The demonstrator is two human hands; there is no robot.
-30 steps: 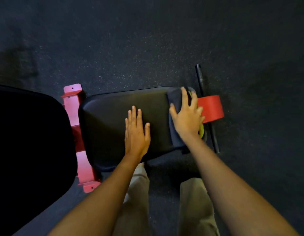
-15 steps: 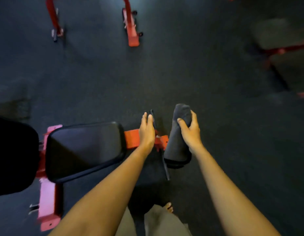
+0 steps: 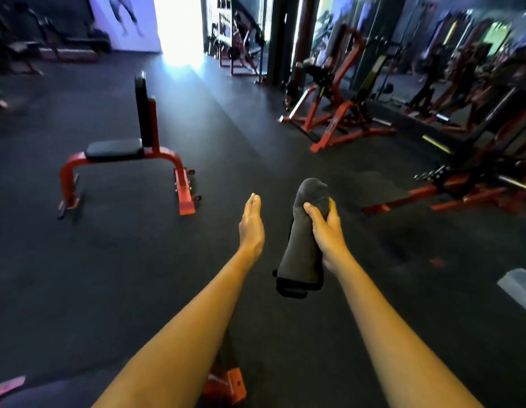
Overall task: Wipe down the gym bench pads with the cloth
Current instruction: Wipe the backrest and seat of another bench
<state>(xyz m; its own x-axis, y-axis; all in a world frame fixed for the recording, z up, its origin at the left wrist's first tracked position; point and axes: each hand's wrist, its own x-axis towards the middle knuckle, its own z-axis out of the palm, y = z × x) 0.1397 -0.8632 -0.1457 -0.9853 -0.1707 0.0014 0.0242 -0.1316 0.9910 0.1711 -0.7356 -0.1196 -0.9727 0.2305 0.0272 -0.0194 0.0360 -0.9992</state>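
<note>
My right hand [image 3: 326, 231] grips a dark grey folded cloth [image 3: 303, 248] in the air ahead of me; the cloth hangs down from my fingers. My left hand [image 3: 251, 228] is held out beside it, fingers straight and together, holding nothing. The bench pad I stood over shows only as a dark sliver [image 3: 35, 396] at the bottom left, with its red frame end [image 3: 226, 387] under my left forearm. Another bench with a black seat pad [image 3: 114, 150], an upright black back pad [image 3: 142, 107] and a red frame stands on the floor to the left.
Red and black gym machines [image 3: 344, 113] line the right side, and one low red frame [image 3: 462, 189] reaches toward the middle. A pale plastic object [image 3: 518, 287] lies on the floor at the right edge. Dark rubber flooring spreads between me and a bright doorway [image 3: 179, 28].
My view has lifted from the bench pad to the gym room. Both hands came off the pad; the right hand picked the cloth up and carries it in the air.
</note>
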